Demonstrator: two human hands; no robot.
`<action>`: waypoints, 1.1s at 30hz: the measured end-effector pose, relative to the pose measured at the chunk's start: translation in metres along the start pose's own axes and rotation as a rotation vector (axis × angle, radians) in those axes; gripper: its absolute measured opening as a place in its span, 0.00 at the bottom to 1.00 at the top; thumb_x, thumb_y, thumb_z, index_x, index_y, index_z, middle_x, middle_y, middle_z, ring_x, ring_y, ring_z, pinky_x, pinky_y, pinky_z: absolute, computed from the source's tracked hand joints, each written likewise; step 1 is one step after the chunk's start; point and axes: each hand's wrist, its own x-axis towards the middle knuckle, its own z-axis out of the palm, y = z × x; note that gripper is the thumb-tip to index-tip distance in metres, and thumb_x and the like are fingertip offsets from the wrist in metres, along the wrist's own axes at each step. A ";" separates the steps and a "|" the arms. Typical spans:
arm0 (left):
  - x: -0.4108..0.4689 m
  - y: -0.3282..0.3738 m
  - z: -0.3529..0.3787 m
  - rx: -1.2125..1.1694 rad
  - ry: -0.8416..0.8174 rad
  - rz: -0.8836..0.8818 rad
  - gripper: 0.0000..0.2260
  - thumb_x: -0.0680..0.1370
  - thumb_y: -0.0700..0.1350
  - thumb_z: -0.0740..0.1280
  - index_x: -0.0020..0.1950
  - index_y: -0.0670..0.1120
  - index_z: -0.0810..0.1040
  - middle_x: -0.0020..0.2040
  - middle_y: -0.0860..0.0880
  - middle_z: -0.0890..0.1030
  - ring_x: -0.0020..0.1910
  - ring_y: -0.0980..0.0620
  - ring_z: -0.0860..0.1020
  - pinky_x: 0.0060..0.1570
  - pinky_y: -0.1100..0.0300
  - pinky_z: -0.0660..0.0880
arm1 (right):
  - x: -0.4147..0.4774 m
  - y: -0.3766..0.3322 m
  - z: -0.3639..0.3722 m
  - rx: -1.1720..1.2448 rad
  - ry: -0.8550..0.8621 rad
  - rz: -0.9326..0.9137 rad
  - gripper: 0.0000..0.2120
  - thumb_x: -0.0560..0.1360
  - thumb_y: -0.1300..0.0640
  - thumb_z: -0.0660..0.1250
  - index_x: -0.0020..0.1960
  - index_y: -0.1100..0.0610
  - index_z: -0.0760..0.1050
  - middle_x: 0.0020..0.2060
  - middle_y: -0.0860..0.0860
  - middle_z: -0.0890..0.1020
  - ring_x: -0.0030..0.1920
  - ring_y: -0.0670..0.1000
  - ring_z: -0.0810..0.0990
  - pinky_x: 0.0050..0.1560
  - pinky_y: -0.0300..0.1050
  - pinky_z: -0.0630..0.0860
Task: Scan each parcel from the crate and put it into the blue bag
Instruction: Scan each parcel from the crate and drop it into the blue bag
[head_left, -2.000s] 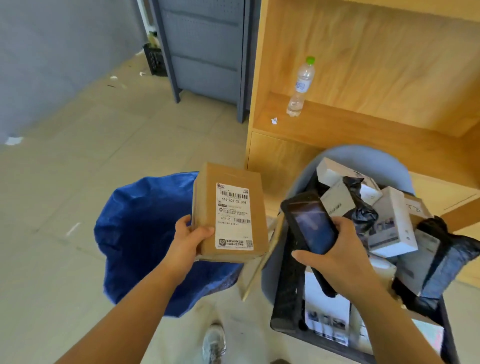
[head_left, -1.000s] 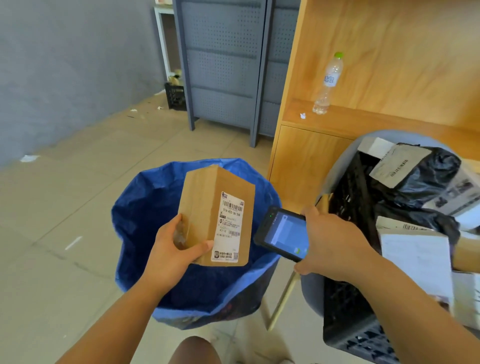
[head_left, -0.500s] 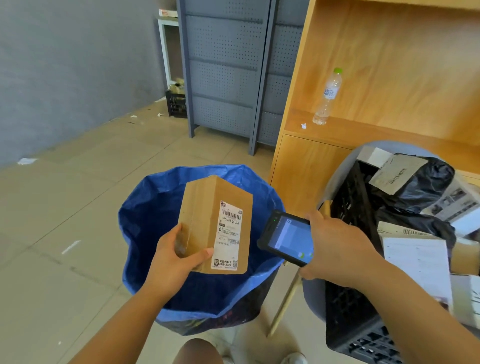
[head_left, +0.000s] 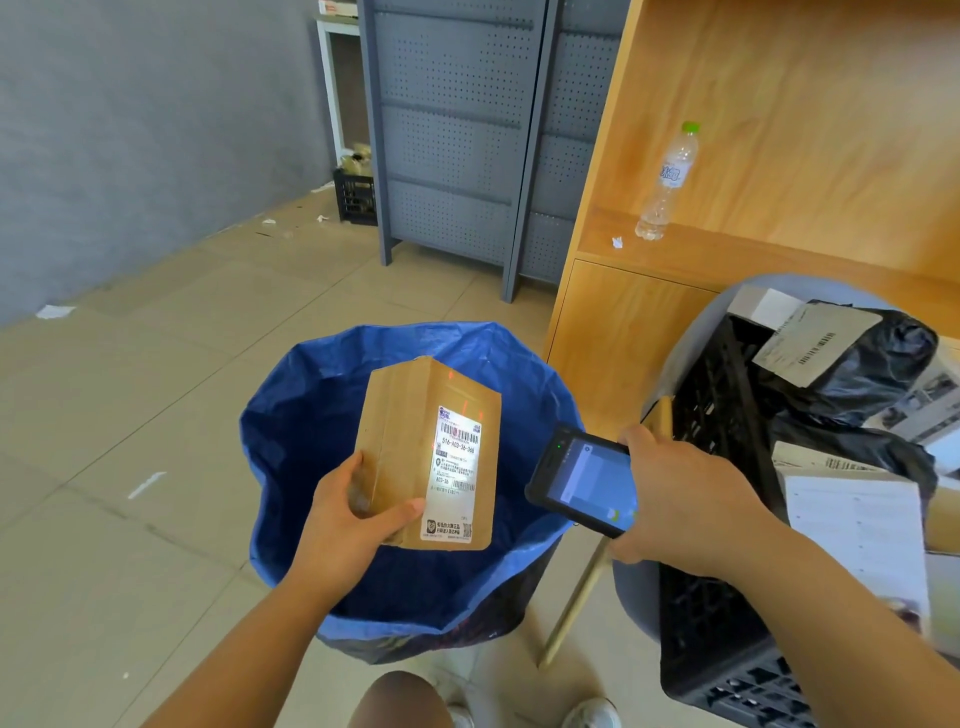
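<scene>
Hands meet over the blue bag (head_left: 291, 431) at a parcel sorting spot. The person's left hand (head_left: 353, 514) grips a cardboard parcel (head_left: 410, 447) near its lower left corner, with the thumb across the front face and the fingers curled behind. It holds the parcel upright above the bag's open mouth. A white shipping label (head_left: 454, 467) printed with barcodes covers the parcel's right face and is turned toward the right hand (head_left: 680, 504). That hand is wrapped around a black handheld scanner (head_left: 587, 480), its lit screen facing up and its top end aimed at the label. A bright patch of light lies on the label, and faint red marks show on the cardboard above it. Scanner and parcel are near each other but apart.

The bag stands on the tiled floor (head_left: 130, 415). To the right, a black plastic crate (head_left: 711, 395) sits on a grey-blue chair (head_left: 631, 592), heaped with more packages. Among them are a black plastic-wrapped bundle (head_left: 857, 364) bearing a label and a white package (head_left: 857, 530) nearer the camera. Behind the crate, a clear water bottle (head_left: 667, 182) with a green cap stands on a wooden shelf (head_left: 727, 249). A grey perforated metal cabinet (head_left: 452, 145) stands at the far wall, with a small dark basket (head_left: 356, 195) beside it and paper scraps nearby. A knee (head_left: 400, 701) and a white shoe (head_left: 592, 714) show at the bottom edge.
</scene>
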 end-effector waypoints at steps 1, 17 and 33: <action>0.000 -0.001 0.000 -0.002 0.002 -0.002 0.41 0.69 0.48 0.77 0.77 0.47 0.59 0.73 0.51 0.64 0.71 0.49 0.65 0.64 0.54 0.67 | 0.001 0.000 0.001 -0.005 -0.006 -0.001 0.31 0.60 0.45 0.74 0.52 0.50 0.58 0.43 0.45 0.70 0.44 0.50 0.75 0.43 0.47 0.76; 0.011 -0.007 -0.005 0.028 0.006 -0.037 0.42 0.69 0.49 0.77 0.77 0.47 0.59 0.74 0.51 0.63 0.71 0.50 0.64 0.63 0.55 0.67 | 0.014 -0.004 0.010 -0.014 -0.017 -0.003 0.30 0.59 0.45 0.75 0.53 0.50 0.63 0.44 0.46 0.73 0.44 0.50 0.76 0.44 0.48 0.78; 0.013 -0.009 -0.002 0.074 -0.004 -0.047 0.42 0.69 0.51 0.76 0.77 0.47 0.58 0.74 0.50 0.63 0.72 0.49 0.64 0.66 0.51 0.67 | 0.012 0.002 0.012 -0.013 0.004 0.023 0.31 0.60 0.46 0.75 0.56 0.51 0.63 0.44 0.47 0.73 0.44 0.50 0.75 0.41 0.46 0.73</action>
